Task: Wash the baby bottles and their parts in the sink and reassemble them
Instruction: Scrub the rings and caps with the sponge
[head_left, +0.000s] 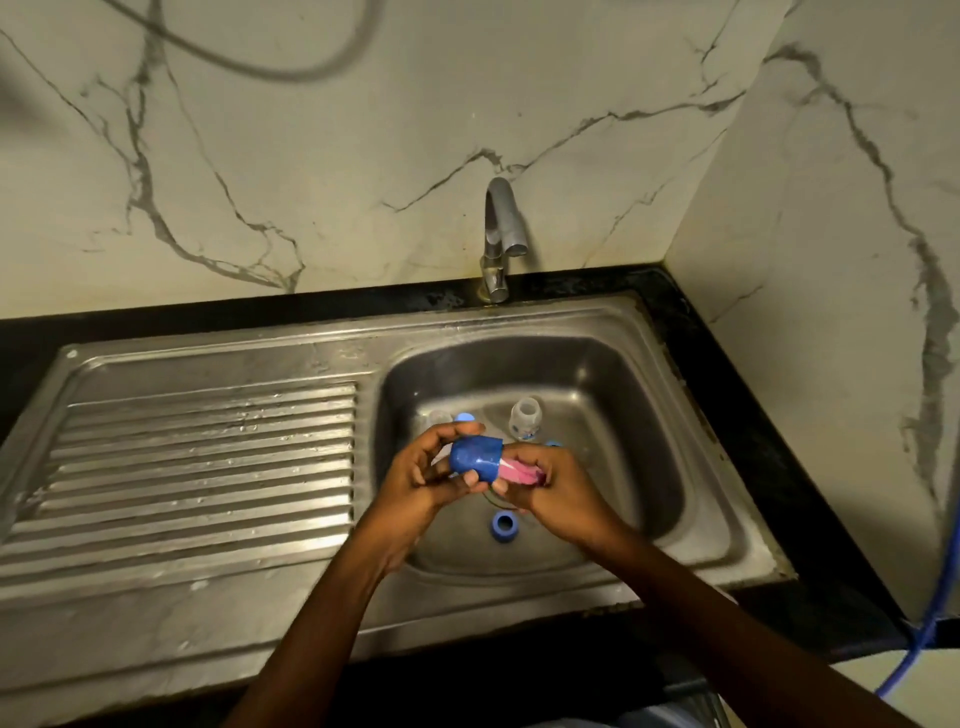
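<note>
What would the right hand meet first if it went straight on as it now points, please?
Probably the blue plastic cap in the left hand; the pink scrubber in the right hand seems to touch it.

We see a back wall (363, 156) of pale marble-look slab with grey veins – a second slab of the same stone, the right wall (841, 312), meets it at a corner far right. A grey hose (291, 74) loops across the top of the back wall. A black countertop (753, 441) runs along the foot of both walls. A chrome tap (500, 239) stands at its far edge, spout curving down towards us. A ribbed steel drainboard (202, 457) fills the left side – wet, with glints on the ridges. A blue cord (927, 631) hangs at the near right. Light is dim and yellowish.
</note>
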